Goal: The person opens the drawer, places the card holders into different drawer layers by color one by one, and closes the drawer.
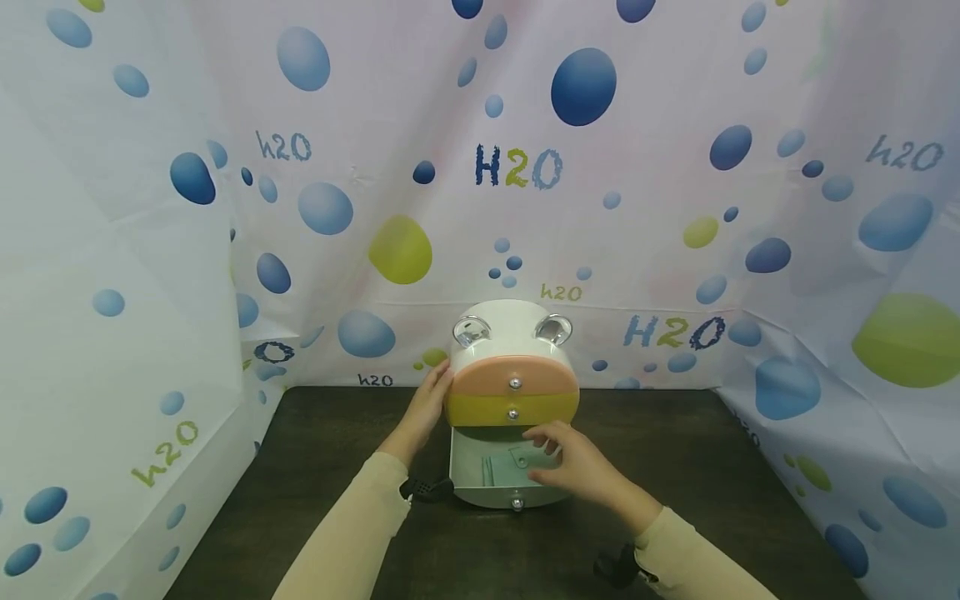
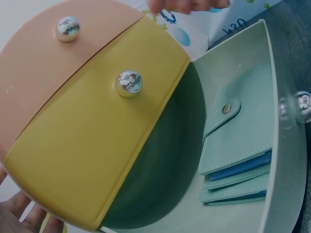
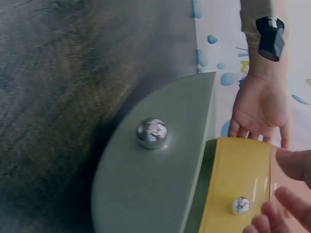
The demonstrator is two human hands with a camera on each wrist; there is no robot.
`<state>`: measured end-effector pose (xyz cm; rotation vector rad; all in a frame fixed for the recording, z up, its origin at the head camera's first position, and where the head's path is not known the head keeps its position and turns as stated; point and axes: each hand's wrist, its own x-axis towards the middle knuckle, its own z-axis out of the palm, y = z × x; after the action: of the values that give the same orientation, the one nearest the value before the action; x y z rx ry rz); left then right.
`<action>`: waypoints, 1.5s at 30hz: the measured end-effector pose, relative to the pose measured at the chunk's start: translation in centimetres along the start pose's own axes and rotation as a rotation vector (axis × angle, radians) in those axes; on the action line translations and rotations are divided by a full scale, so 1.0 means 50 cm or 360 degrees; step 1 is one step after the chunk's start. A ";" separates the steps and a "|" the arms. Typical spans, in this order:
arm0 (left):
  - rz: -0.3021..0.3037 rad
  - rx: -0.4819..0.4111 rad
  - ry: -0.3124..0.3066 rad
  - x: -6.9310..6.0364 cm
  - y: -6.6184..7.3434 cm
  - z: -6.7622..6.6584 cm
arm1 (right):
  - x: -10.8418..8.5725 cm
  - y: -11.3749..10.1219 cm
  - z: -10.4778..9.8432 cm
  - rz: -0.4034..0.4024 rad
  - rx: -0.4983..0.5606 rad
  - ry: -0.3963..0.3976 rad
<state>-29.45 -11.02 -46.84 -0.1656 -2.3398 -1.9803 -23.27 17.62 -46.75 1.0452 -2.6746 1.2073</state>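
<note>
A small rounded drawer cabinet (image 1: pixel 510 321) with a white top stands on the table. Its bottom green drawer (image 1: pixel 483 498) is pulled out; the orange drawer (image 1: pixel 480 375) and yellow drawer (image 1: pixel 480 408) are closed. Inside the green drawer lies a mint-green wallet (image 2: pixel 243 126) with a snap strap, its folds slightly parted over a blue inside. My left hand (image 1: pixel 426 410) rests against the cabinet's left side, fingers extended. Over the right part of the open drawer hovers my right hand (image 1: pixel 576 465), fingers loosely bent and nothing between them.
Silver ball knobs (image 1: pixel 517 504) stick out from the drawer fronts. Two clear, shiny ear-like loops (image 1: pixel 472 331) top the cabinet. A dark table (image 1: pixel 337 467) lies beneath, with a dotted "H2O" cloth (image 1: pixel 480 217) behind it and at both sides.
</note>
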 end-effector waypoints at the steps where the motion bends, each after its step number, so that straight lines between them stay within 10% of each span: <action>1: 0.0001 0.0004 0.0001 -0.001 -0.001 0.000 | -0.003 0.000 0.003 -0.0014 0.0001 -0.0011; 21: -0.0001 0.0002 0.0018 0.000 -0.007 0.001 | -0.029 0.004 0.042 -0.0103 0.0021 -0.0125; 45: 0.0018 -0.0045 0.0000 0.004 -0.011 0.001 | -0.052 0.018 0.092 -0.0304 -0.0665 -0.0065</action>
<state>-29.69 -11.07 -47.34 -0.1800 -2.3066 -2.0086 -20.67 16.42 -51.29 1.2191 -2.6123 0.5658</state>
